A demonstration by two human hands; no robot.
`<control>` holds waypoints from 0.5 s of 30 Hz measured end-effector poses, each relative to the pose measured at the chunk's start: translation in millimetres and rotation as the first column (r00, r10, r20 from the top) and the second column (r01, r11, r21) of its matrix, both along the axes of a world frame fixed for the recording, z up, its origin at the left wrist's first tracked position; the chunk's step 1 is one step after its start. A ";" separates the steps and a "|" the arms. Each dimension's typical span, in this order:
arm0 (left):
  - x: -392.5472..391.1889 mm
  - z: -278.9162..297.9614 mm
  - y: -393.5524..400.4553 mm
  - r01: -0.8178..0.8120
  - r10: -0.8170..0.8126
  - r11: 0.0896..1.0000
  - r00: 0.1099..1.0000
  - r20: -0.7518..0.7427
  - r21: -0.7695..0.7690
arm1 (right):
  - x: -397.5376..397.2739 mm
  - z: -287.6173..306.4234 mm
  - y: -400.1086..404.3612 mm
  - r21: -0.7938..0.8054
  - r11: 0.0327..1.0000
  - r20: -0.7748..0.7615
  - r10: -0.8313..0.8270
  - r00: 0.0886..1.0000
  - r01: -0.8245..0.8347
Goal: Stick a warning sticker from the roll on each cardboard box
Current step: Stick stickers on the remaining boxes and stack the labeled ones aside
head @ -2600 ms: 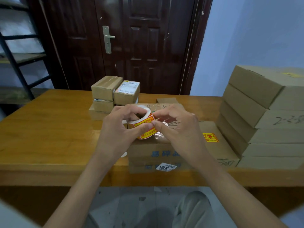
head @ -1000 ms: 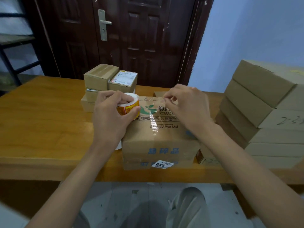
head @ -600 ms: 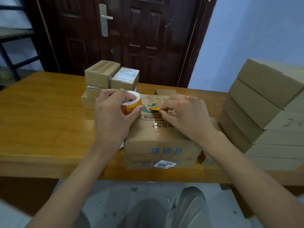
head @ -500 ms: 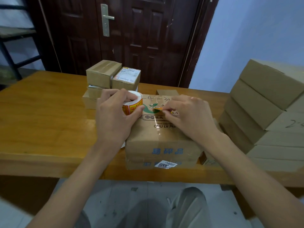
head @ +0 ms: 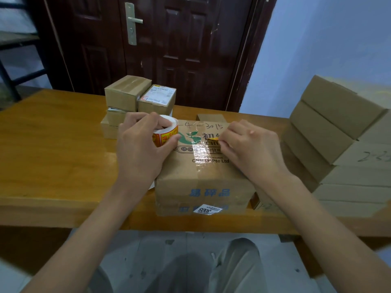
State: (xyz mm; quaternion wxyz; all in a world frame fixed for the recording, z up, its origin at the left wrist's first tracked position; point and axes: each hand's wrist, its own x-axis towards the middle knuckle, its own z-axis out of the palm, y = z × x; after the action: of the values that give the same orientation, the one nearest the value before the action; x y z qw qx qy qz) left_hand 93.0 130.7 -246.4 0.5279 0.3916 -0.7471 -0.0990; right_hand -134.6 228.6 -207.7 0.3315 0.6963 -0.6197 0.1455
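Head view: everything is placed from the printed cardboard box [head: 203, 166] that sits at the near edge of the wooden table [head: 53, 144]. Over its left top edge, the left hand [head: 141, 149] grips the sticker roll [head: 166, 132], fingers and thumb curled round it. On the box's top, right of the glossy tape strip [head: 202, 149], the right hand [head: 249, 149] pinches a yellow and red warning sticker [head: 215, 138], which lies at or just above the printed lid; whether it touches yet I cannot tell. Beyond the box's far left corner stands a small pile of parcels [head: 137, 100]; to its right rises a leaning stack of flat boxes [head: 338, 134].

The step in hand looks like laying this sticker on the box. The next move calls for pressing it flat and smoothing it with the fingertips, then peeling another from the roll for a box not yet labelled
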 end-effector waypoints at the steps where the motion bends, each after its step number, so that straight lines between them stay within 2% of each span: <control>1: 0.1 0.2 -0.1 0.005 -0.004 1.000 1.000 0.008 -0.004 | 0.8 1.2 0.5 0.014 1.000 0.008 0.005 1.000 -0.005; 8: -0.7 1.3 1.5 0.001 0.000 1.000 1.000 0.020 -0.030 | 4.0 3.7 4.4 0.124 0.992 0.031 -0.029 0.999 0.025; 15: -1.5 4.4 5.2 0.002 0.001 0.998 0.999 0.036 -0.066 | 3.4 4.6 11.1 0.175 0.971 -0.077 -0.154 0.985 0.165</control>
State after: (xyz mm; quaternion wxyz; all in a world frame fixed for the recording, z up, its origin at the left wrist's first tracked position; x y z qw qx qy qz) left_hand 91.6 135.9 -242.1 0.5271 0.3754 -0.7595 -0.0674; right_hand -131.1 239.7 -203.0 0.2968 0.6756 -0.6737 0.0397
